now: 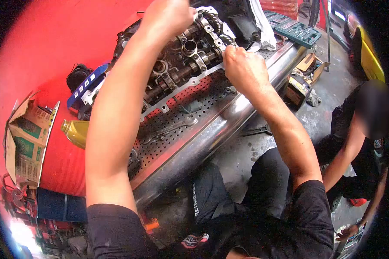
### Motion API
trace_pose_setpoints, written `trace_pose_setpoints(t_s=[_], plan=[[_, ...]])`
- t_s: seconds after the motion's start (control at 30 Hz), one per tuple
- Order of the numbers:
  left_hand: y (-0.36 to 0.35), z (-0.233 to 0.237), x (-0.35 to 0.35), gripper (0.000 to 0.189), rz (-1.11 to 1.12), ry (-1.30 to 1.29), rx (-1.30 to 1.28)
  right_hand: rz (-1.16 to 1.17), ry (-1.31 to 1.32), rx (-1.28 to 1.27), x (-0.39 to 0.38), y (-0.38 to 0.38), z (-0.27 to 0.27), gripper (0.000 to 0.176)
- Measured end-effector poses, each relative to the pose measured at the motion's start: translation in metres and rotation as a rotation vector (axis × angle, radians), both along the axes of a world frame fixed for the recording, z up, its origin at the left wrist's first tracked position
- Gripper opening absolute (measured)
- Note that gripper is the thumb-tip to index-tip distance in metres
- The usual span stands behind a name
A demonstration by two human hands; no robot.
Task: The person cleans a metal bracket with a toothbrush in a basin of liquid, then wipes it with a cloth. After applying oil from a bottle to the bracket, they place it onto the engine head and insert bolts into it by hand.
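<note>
An engine cylinder head [197,80], with its camshafts [183,72] exposed, lies at an angle across the perforated bench. My left hand [168,17] is closed over the far side of the engine, near the timing chain [211,18]. Closer to me, my right hand [246,67] is a fist at the engine's right end, beside the cam sprocket [227,39]. Whatever either hand grips is hidden by the fingers. My left forearm covers part of the engine. Below it on the bench lies a long metal wrench [175,127].
A green tool case [297,33] and white cloth [266,32] are at the bench's [160,149] far end. Left are a yellow oil bottle [77,134] and cardboard box [28,142]. An open box [300,88] stands on the floor. Another person [345,149] crouches at right.
</note>
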State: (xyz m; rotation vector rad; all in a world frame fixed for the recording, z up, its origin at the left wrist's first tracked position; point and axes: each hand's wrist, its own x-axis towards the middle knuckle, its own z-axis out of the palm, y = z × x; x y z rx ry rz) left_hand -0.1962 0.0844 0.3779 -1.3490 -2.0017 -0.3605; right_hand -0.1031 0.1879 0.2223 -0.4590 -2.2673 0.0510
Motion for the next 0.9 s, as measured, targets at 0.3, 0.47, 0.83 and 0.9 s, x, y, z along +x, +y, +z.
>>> trace_pose_setpoints(t_s=[0.3, 0.47, 0.83, 0.9], plan=[[-0.154, -0.106, 0.06, 0.037, -0.075, -0.523, 0.395, -0.04, -0.024, 0.001, 0.003, -0.009, -0.003, 0.015], [-0.2, -0.156, 0.065, 0.037, 0.051, -0.676, 0.443, -0.075, -0.147, -0.058, -0.001, -0.004, 0.011, 0.027], [-0.238, -0.194, 0.077, 0.035, 0.073, -0.703, 0.458, -0.08, -0.206, -0.037, 0.001, -0.002, 0.008, 0.028], [-0.239, -0.198, 0.077, 0.035, 0.056, -0.715, 0.486, -0.047, -0.224, -0.112, -0.004, 0.002, 0.011, 0.033]])
